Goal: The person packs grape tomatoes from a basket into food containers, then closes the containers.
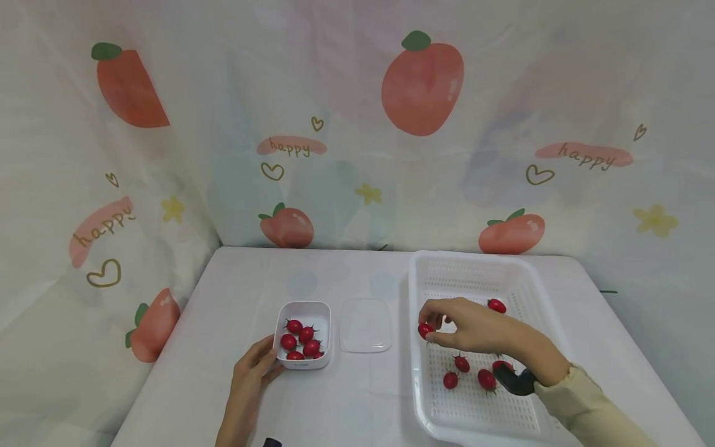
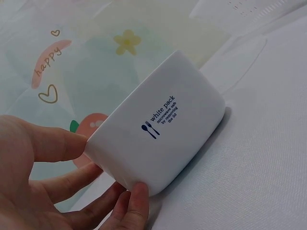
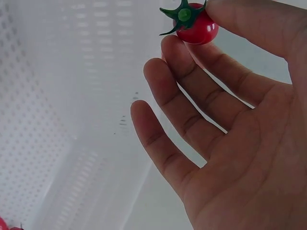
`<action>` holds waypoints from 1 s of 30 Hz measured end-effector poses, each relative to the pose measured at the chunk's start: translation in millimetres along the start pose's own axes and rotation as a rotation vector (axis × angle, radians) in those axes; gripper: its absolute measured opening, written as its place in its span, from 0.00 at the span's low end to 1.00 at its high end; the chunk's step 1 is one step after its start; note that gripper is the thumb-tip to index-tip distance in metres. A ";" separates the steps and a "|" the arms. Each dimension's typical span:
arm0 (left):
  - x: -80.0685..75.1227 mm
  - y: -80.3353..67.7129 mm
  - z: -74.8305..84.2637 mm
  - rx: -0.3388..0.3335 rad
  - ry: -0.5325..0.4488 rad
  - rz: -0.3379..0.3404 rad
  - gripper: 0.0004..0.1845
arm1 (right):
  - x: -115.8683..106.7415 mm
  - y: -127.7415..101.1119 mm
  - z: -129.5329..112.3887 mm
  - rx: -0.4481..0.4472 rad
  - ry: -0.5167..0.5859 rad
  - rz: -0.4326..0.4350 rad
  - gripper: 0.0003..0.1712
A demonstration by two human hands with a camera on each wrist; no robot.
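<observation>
A small white plastic container [image 1: 302, 365] stands on the table with several red cherry tomatoes [image 1: 306, 335] in it. My left hand [image 1: 252, 372] holds it at its left front corner, thumb near the rim and fingers low; the left wrist view shows blue print on the container wall [image 2: 163, 124]. Above the left part of a white perforated basket [image 1: 536, 273], my right hand [image 1: 475, 326] pinches one cherry tomato [image 3: 196, 26] with a green calyx between thumb and fingertips, the other fingers spread loosely. More cherry tomatoes [image 1: 486, 379] lie on the basket floor, some partly hidden by the right arm.
A clear flat lid [image 1: 365, 325] lies on the white-covered table [image 1: 357, 391] between container and basket. A printed cloth [image 1: 346, 81] with peaches and hearts hangs behind and at the left. A black strap [image 1: 515, 380] is on the right wrist.
</observation>
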State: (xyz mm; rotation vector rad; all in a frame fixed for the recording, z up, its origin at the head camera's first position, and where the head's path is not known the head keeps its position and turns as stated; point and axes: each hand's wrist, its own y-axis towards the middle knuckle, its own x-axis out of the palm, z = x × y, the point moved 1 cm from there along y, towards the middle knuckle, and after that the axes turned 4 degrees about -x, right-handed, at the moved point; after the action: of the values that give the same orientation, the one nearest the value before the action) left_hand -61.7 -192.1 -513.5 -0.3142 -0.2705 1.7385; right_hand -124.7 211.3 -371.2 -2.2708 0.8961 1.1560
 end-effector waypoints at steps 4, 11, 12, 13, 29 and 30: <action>1.5 0.0 -0.2 -0.002 -0.001 0.006 0.25 | -2.1 7.8 -5.7 -0.016 -0.002 0.005 0.09; 0.4 -1.0 0.1 0.020 -0.008 -0.005 0.25 | -4.9 21.9 -12.7 -0.045 -0.010 0.003 0.09; 0.3 -0.9 0.0 0.020 -0.008 -0.006 0.25 | -5.3 23.8 -13.1 -0.051 -0.012 0.001 0.09; 0.4 -0.7 0.2 0.018 -0.010 -0.006 0.25 | -5.8 25.7 -13.5 -0.054 -0.012 -0.001 0.08; 0.1 -0.6 -1.0 0.014 0.015 0.009 0.26 | -2.5 69.0 -29.5 -0.129 0.002 -0.047 0.05; 0.2 -0.6 -0.8 0.013 0.014 0.009 0.26 | -1.4 71.8 -30.9 -0.133 0.004 -0.054 0.05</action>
State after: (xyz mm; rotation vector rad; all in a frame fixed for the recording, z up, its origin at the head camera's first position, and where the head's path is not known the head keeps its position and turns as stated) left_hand -60.9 -191.9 -514.0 -0.3187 -0.2476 1.7456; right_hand -159.8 142.5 -359.2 -2.3882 0.7754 1.2205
